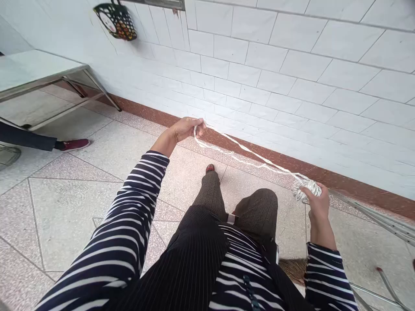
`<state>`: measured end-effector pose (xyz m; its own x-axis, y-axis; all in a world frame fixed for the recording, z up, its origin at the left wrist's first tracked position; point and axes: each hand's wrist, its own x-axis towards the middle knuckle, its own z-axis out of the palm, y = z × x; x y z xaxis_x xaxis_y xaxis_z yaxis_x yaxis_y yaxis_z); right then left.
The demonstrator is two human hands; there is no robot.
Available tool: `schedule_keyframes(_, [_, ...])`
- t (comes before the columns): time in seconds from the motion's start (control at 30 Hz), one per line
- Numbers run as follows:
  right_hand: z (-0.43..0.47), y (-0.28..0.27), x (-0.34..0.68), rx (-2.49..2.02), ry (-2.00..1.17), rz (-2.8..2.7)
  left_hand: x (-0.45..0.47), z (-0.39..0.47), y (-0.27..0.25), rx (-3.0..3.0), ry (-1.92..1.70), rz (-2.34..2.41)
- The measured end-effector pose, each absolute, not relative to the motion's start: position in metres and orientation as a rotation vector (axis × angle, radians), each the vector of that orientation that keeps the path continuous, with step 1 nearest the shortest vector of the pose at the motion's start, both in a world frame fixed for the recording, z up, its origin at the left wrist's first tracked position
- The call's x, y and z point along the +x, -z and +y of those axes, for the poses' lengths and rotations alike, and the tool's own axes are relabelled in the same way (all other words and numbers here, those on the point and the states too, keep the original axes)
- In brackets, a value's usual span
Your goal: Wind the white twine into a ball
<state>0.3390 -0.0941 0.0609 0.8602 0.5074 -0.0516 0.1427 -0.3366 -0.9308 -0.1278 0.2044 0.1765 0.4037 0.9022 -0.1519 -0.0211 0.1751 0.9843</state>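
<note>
My left hand is closed, pinching the end of a white cord between thumb and fingers. Two strands of the cord stretch across to the right, the upper one fairly straight and the lower one sagging and twisted. They run together close to a wound bundle of the same white cord. My right hand is wrapped round that bundle, its thumb lying over it. Both hands are held out in front of me, above the floor and wide apart.
A white tiled wall with a reddish-brown skirting rises ahead. A metal-legged table stands left, near another person's leg and red shoe. A dark patterned bag hangs on the wall. Metal rails lie to the right.
</note>
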Motion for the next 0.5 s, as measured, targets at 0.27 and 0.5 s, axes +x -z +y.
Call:
schedule_keyframes(0.27, [-0.028, -0.114, 0.332, -1.613, -0.885, -0.483, -0.126, 0.202, -0.165, 1.171, -0.945, 0.882])
schedule_keyframes(0.5, [-0.035, -0.103, 0.325, -1.376, -1.23, -0.402, -0.079, 0.216, -0.164, 1.241, -0.766, 0.846])
